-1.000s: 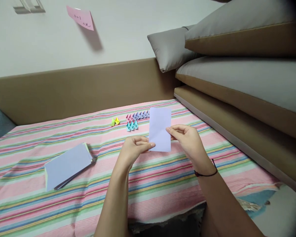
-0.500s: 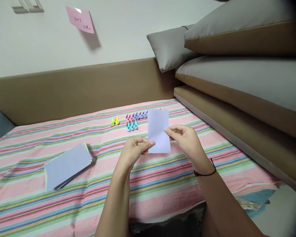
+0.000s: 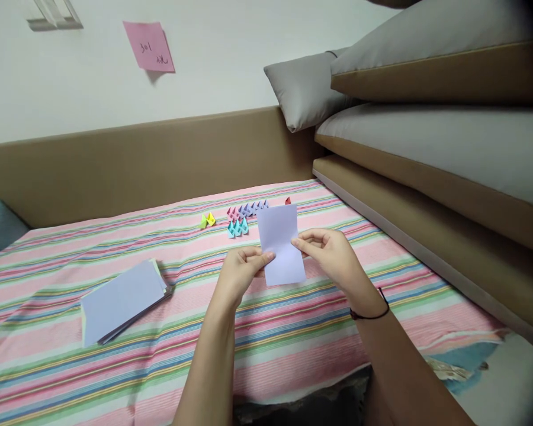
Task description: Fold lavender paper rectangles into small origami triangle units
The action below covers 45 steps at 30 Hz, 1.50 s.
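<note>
Between my two hands is a small rectangular sheet of pale lilac paper [image 3: 281, 236], held upright above the striped cloth and bent slightly across its middle. My left hand [image 3: 244, 264] pinches its left edge, thumb in front and fingers behind. On the right edge, a little higher, my right hand [image 3: 322, 245] grips it the same way. Beyond the sheet stand small folded paper pieces: purple ones [image 3: 254, 208], pink ones [image 3: 233, 213], turquoise ones [image 3: 237, 228], two yellow ones [image 3: 207, 220] and a red one [image 3: 288, 201].
A stack of paper sheets [image 3: 124, 302] lies to the left on the striped cloth [image 3: 195, 331]. Behind runs a brown padded board [image 3: 160, 160] below a wall with a pink note [image 3: 148, 47]. Piled grey-and-brown cushions [image 3: 435, 136] border the right side.
The sheet has shifted slightly left and down, tilted, and now bends across its middle. The red folded piece behind it has come into fuller view. Both hands keep their hold.
</note>
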Motion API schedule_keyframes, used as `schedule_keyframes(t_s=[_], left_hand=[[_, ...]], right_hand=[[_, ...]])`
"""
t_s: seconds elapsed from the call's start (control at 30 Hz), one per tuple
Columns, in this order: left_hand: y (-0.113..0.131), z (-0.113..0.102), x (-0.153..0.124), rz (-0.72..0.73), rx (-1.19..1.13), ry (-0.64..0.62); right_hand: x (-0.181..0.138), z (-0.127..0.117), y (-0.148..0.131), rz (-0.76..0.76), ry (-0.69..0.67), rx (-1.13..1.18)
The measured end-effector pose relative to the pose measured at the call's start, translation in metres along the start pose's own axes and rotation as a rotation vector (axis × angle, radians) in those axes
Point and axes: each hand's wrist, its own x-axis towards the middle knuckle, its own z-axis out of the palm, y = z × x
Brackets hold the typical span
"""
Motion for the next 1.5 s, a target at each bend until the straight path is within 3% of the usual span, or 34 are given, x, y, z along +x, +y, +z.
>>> schedule_keyframes(t_s=[0.43, 0.6, 0.7, 0.87, 1.0, 1.2, 1.5], left_hand=[[-0.001, 0.001, 0.003, 0.097, -0.105, 0.012], [-0.010, 0.006, 0.007, 0.087, -0.199, 0.170], [-0.018, 0.005, 0.011, 0.051, -0.069, 0.245], [-0.032, -0.011, 0.018, 0.004, 0.189, 0.210], [-0.049, -0.026, 0.022, 0.146, 0.405, 0.244], [-0.082, -0.031, 0.021, 0.264, 0.600, 0.000], [-0.104, -0.028, 0.020, 0.330, 0.715, 0.019]], right_hand=[[0.001, 0.000, 0.003, -0.019, 0.024, -0.032], [0.002, 0.009, 0.011, -0.010, 0.099, -0.012], [0.003, 0.014, 0.021, 0.039, 0.119, -0.028], [0.006, 0.008, 0.044, 0.181, 0.018, -0.089], [0.006, -0.003, 0.068, 0.343, -0.138, -0.192], [0.006, -0.010, 0.094, 0.427, -0.220, -0.385], [0.006, -0.012, 0.092, 0.441, -0.237, -0.449]])
